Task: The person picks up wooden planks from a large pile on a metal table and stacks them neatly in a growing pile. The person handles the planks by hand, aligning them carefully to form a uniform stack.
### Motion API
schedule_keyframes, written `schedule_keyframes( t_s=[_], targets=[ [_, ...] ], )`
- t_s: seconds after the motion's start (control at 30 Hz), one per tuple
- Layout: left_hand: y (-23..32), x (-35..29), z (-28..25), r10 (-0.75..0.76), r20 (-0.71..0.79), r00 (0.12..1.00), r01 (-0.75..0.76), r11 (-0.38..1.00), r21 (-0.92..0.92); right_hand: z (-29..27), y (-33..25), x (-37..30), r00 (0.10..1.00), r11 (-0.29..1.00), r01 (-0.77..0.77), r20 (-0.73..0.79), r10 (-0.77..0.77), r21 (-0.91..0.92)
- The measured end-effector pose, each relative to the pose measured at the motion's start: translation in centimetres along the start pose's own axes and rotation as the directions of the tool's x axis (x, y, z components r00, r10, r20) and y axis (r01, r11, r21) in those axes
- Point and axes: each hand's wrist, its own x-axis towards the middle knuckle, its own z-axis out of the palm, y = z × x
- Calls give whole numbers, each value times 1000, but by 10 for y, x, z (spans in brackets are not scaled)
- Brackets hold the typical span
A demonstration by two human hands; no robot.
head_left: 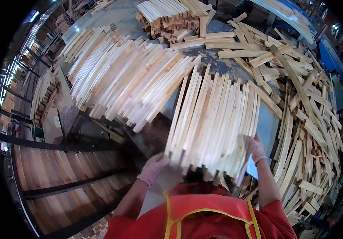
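In front of me lies a row of pale wooden strips (213, 119), side by side and pointing away from me, their near ends uneven. My left hand (154, 168), in a pinkish knit glove, closes on the near left corner of this row. On the opposite side my right hand (256, 148), gloved alike, grips the outermost strips near their close ends. Some fingers of both hands are hidden by the wood. Just left of the row, a wider spread of similar strips (127, 75) fans across the table, its nearest piece almost touching the held row.
Loose offcuts (302, 119) lie in a tangled heap on the right. At the back stands a stack of short strips (171, 20). Dark-framed racks with brown boards (64, 167) are at lower left. Blue machinery (332, 59) stands at far right.
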Motion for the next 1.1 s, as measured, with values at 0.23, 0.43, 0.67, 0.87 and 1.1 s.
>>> schedule_keyframes(
  t_s=[0.23, 0.43, 0.67, 0.87, 1.1],
  targets=[
    [83, 108, 35, 300, 20, 954, -294, 916, 274, -14, -56, 51, 987, 732, -158, -89, 133, -663],
    [100, 100, 64, 235, 240, 942, -174, 953, -247, -4, -59, 38, 994, 923, -108, -50, 96, -369],
    [176, 86, 48, 375, 176, 910, -357, 925, -127, 29, -79, 59, 995, 987, -98, -15, 97, -126],
    [322, 113, 13, 543, 129, 830, -541, 839, -53, 133, -192, 134, 982, 984, 169, 88, -165, -47],
    [612, 232, -110, 715, 86, 694, -718, 696, 12, 341, -396, 274, 911, 913, 372, 257, -324, -168]
  ],
)
